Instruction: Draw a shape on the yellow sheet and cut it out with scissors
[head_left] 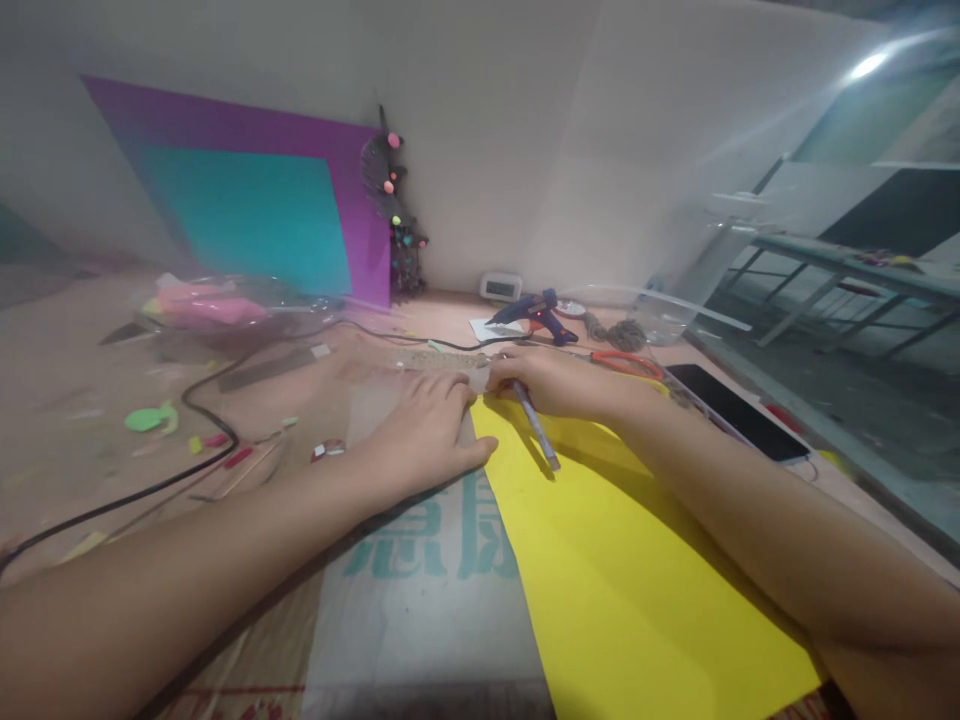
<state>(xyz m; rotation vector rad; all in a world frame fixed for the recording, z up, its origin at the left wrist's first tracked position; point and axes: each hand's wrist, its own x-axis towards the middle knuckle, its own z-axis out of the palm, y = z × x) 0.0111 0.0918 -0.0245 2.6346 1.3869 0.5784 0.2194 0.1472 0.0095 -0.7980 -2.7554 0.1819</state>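
Observation:
A yellow sheet [637,560] of paper or thin foam lies before me on a cardboard with blue-green printed characters. My left hand [431,430] rests flat at the sheet's far left corner, fingers stretched forward and thumb out over its edge. Just to the right, my right hand [536,380] is closed around a slim purple-grey pen [538,428], whose back end tilts toward me. The pen's tip is hidden by the fingers. Both hands are close together near the far corner of the sheet.
Behind the hands are a blue glue gun [544,315], orange-handled scissors [626,363] and a small white digital clock [501,287]. A dark phone [739,410] lies right. A black cord [206,400] crosses the left side among scraps. Purple and teal sheets [262,220] lean on the wall.

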